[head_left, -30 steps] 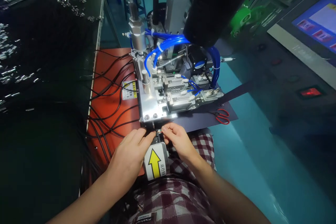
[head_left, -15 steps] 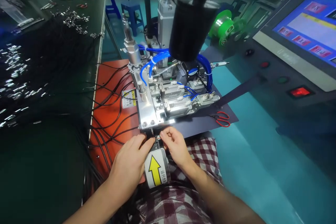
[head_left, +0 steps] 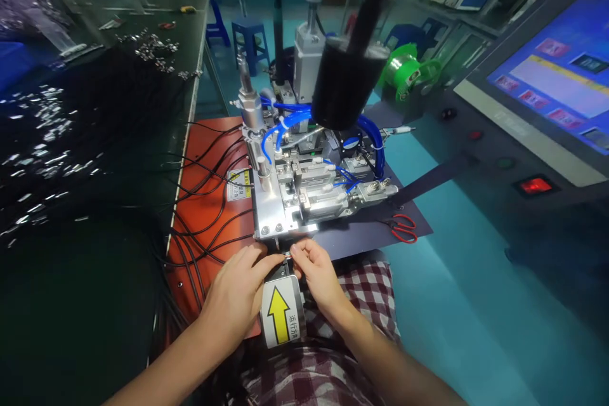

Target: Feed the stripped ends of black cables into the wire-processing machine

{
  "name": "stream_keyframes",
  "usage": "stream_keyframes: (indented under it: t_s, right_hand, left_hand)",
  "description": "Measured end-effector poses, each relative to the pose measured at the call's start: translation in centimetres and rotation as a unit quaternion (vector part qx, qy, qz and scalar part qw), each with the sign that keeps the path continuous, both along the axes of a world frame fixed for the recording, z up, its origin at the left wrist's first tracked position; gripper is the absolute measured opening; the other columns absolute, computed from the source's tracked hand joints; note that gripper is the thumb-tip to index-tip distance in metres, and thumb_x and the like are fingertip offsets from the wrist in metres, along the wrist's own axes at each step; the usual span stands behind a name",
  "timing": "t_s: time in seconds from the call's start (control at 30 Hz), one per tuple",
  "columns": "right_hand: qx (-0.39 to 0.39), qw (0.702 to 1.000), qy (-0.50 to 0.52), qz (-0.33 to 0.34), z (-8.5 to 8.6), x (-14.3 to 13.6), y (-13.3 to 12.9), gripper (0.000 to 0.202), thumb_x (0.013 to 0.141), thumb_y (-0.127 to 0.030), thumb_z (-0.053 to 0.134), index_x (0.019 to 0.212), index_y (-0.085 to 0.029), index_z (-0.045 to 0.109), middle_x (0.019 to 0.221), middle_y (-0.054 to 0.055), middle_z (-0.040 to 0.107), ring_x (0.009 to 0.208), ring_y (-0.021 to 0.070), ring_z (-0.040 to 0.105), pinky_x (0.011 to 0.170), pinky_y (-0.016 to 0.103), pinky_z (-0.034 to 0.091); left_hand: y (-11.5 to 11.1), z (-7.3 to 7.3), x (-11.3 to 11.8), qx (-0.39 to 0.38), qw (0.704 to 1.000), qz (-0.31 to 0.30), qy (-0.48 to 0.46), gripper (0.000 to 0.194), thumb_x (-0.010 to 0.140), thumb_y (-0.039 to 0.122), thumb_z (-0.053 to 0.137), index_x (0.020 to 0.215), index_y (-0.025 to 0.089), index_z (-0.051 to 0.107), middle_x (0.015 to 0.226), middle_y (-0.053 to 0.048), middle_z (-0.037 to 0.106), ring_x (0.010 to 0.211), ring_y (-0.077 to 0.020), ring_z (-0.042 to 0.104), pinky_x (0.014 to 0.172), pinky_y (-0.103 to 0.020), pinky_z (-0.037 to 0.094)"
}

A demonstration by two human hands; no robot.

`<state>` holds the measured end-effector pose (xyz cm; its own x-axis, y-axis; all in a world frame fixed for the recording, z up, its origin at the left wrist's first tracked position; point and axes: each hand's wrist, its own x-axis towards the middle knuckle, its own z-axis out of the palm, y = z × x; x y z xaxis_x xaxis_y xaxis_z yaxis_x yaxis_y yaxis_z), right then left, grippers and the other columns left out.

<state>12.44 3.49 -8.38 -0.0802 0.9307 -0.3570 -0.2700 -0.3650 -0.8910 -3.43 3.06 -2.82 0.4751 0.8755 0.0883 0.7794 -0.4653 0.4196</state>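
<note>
Part (head_left: pixel 288 256) | just below frame centre, between the two hands' fingertips | right hand (head_left: pixel 318 271): thumb and forefinger pinching it | left hand (head_left: pixel 236 282): fingertips at its left, grip hidden, state unclear

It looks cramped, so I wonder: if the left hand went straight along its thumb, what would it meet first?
Likely the small shiny piece by the right hand; depth is unclear, and the left hand may touch it.

At lower centre, I pinch a small metallic part (head_left: pixel 288 255) with my right hand (head_left: pixel 316 271), left hand (head_left: pixel 238 285) just beside, below a silver machine (head_left: pixel 323 198).
</note>
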Motion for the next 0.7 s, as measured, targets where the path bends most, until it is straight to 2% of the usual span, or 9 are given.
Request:
stream_keyframes:
  t_s: [0.1,0.17,0.37,0.47,0.6,0.7]
  right_hand:
    - [0.013,1.0,-0.009,0.009,-0.2,0.0,-0.1,0.034,0.078,-0.049,0.06,0.068,-0.019,0.048,0.05,-0.007,0.045,0.047,0.0088,0.037,0.051,0.023,0.031]
    - [0.019,1.0,-0.013,0.014,-0.3,0.0,-0.1,0.034,0.078,-0.049,0.06,0.068,-0.018,0.049,0.05,-0.007,0.044,0.047,0.0086,0.037,0.051,0.023,0.03]
    - [0.024,1.0,-0.001,0.01,-0.3,-0.1,-0.2,0.037,0.076,-0.05,0.064,0.066,-0.017,0.051,0.049,-0.007,0.044,0.047,0.0084,0.037,0.051,0.023,0.03]
    - [0.02,1.0,0.005,0.004,-0.3,-0.1,-0.2,0.039,0.074,-0.051,0.066,0.064,-0.017,0.05,0.051,-0.006,0.046,0.047,0.0084,0.039,0.051,0.023,0.031]
    - [0.01,1.0,0.007,-0.001,-0.3,0.5,-0.5,0.041,0.079,-0.057,0.056,0.071,-0.017,0.052,0.058,-0.004,0.051,0.048,0.009,0.042,0.051,0.023,0.033]
    - [0.008,1.0,-0.003,-0.007,-0.5,1.2,-0.9,0.041,0.08,-0.057,0.057,0.074,-0.017,0.053,0.058,-0.004,0.051,0.049,0.0092,0.042,0.051,0.023,0.032]
  left_hand:
    - [-0.5,0.3,-1.0,-0.031,0.998,0.028,-0.041,0.032,0.088,0.008,0.036,0.107,0.015,0.061,0.093,-0.009,0.061,0.088,-0.0199,0.06,0.076,-0.032,0.054]
    - [-1.3,0.3,-2.2,-0.026,0.998,0.04,-0.029,0.03,0.089,0.009,0.036,0.107,0.013,0.059,0.101,-0.01,0.061,0.095,-0.0196,0.059,0.084,-0.031,0.052]
    - [-4.2,-1.0,-4.8,0.062,0.986,0.043,0.148,0.053,0.082,0.0,0.032,0.127,0.017,0.052,0.125,-0.011,0.056,0.114,-0.0254,0.053,0.091,-0.039,0.051]
    - [-5.0,-1.8,-5.2,0.087,0.977,0.051,0.187,0.06,0.079,-0.003,0.031,0.131,0.019,0.05,0.129,-0.01,0.055,0.117,-0.0258,0.051,0.091,-0.039,0.051]
    - [-5.1,-2.3,-5.0,0.091,0.977,0.055,0.186,0.064,0.076,-0.005,0.032,0.131,0.021,0.049,0.129,-0.008,0.055,0.117,-0.0248,0.051,0.092,-0.038,0.051]
    - [-3.6,-1.8,-4.6,0.081,0.983,0.072,0.15,0.059,0.077,-0.004,0.031,0.128,0.016,0.053,0.126,-0.012,0.057,0.115,-0.0283,0.053,0.089,-0.041,0.051]
